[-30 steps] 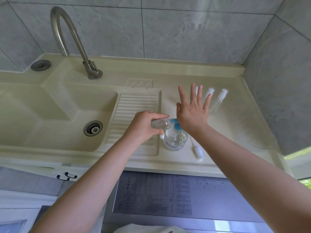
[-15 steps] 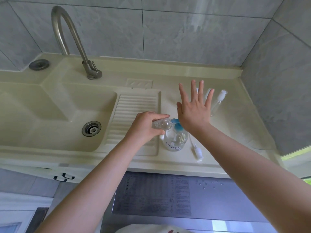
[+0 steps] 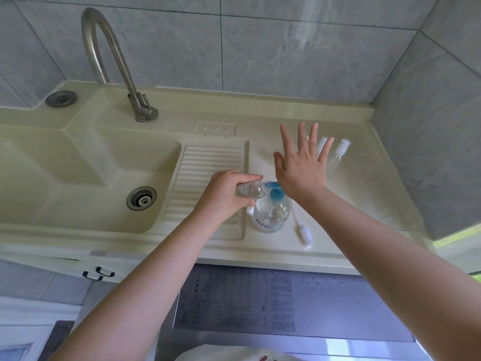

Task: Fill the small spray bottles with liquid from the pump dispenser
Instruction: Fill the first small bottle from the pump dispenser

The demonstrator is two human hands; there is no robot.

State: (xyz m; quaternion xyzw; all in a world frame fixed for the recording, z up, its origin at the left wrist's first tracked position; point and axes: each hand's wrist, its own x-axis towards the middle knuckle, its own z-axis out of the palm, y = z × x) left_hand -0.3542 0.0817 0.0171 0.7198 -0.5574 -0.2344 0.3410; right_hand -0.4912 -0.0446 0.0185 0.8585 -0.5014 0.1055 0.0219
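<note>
A clear pump dispenser [image 3: 270, 217] with a blue pump head [image 3: 274, 194] stands on the cream counter beside the ribbed drainboard. My left hand [image 3: 223, 195] grips a small clear spray bottle [image 3: 251, 190], lying sideways with its mouth at the blue spout. My right hand [image 3: 302, 169] is flat with fingers spread, its palm heel on the pump head. A loose white spray cap with tube [image 3: 304, 231] lies right of the dispenser. Capped small spray bottles [image 3: 338, 155] lie further back, partly hidden by my fingers.
A cream sink basin [image 3: 86, 175] with a metal drain [image 3: 141, 198] is on the left, under a curved steel faucet [image 3: 114, 61]. Grey tiled walls close in behind and on the right. A grey appliance top [image 3: 286, 308] sits below the counter edge.
Almost nothing has shifted. My right hand stays spread over the pump head and my left hand keeps the small bottle at the spout.
</note>
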